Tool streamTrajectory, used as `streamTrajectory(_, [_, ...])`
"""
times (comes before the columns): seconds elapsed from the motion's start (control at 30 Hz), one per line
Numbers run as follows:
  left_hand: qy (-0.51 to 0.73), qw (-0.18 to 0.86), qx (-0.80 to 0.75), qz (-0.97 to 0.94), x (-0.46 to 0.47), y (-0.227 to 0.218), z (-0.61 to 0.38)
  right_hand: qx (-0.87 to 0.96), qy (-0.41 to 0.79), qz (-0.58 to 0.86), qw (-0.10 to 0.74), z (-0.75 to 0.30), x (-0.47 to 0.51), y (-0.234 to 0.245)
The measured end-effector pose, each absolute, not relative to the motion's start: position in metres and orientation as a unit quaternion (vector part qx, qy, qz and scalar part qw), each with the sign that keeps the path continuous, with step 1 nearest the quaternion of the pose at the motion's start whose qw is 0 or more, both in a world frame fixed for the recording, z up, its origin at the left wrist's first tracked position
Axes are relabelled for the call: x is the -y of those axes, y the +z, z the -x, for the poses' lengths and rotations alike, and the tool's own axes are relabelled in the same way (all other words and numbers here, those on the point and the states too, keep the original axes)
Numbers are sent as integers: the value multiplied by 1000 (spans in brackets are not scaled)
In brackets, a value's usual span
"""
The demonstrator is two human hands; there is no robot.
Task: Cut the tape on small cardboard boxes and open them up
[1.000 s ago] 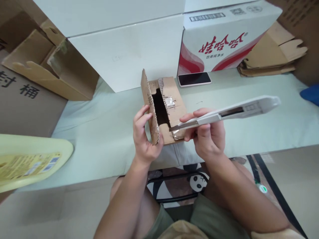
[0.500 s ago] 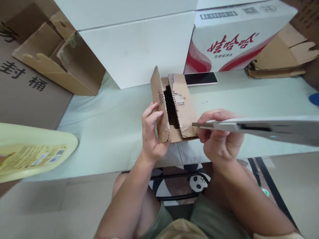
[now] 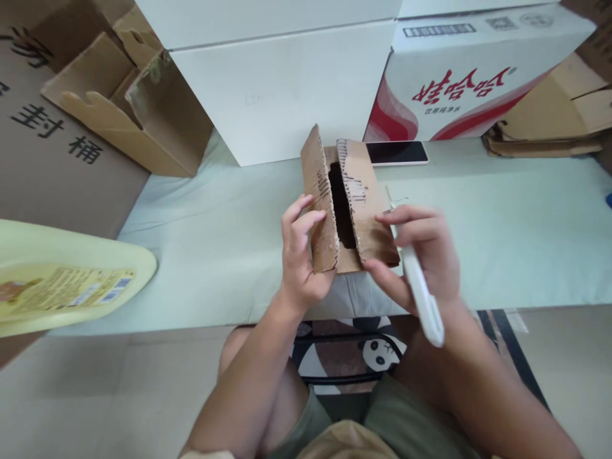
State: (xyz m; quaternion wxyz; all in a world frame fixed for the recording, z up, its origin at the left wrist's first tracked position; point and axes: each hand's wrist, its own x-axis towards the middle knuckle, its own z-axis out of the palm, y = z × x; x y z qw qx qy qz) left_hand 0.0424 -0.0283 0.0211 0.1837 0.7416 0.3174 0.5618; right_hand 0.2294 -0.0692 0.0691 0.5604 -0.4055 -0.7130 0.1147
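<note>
A small brown cardboard box [image 3: 356, 210] with torn, parted top flaps lies on the pale green cloth [image 3: 215, 242], a dark gap showing between the flaps. My left hand [image 3: 301, 255] is closed on its left flap and side. My right hand [image 3: 421, 258] grips a white utility knife [image 3: 418, 287], its handle pointing down toward me and its blade tip up beside the box's right flap. The right thumb and fingers also touch that flap's edge.
A large white box [image 3: 287, 83] and a red-and-white printed carton [image 3: 473, 76] stand behind. A phone [image 3: 396, 153] lies face up before the carton. Open brown boxes [image 3: 129, 108] sit at left, flattened cardboard [image 3: 549, 127] at right, a yellow-green bottle [image 3: 62, 287] near left.
The knife swung from lying across to the right, blade toward the box, to pointing handle-down toward me. My right hand moved onto the right flap. The left hand kept its hold.
</note>
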Motion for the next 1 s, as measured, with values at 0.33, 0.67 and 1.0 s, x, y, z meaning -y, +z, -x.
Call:
streamTrajectory(0.33, [584, 126, -372, -711, 30, 16, -43, 735, 58, 422, 527, -245, 64, 61])
streamTrajectory(0.67, [642, 111, -348, -674, 26, 13, -51, 664, -30, 438, 606, -238, 64, 59])
streamTrajectory(1.0, [674, 133, -355, -634, 28, 9, -51, 622, -35, 469, 626, -237, 65, 56])
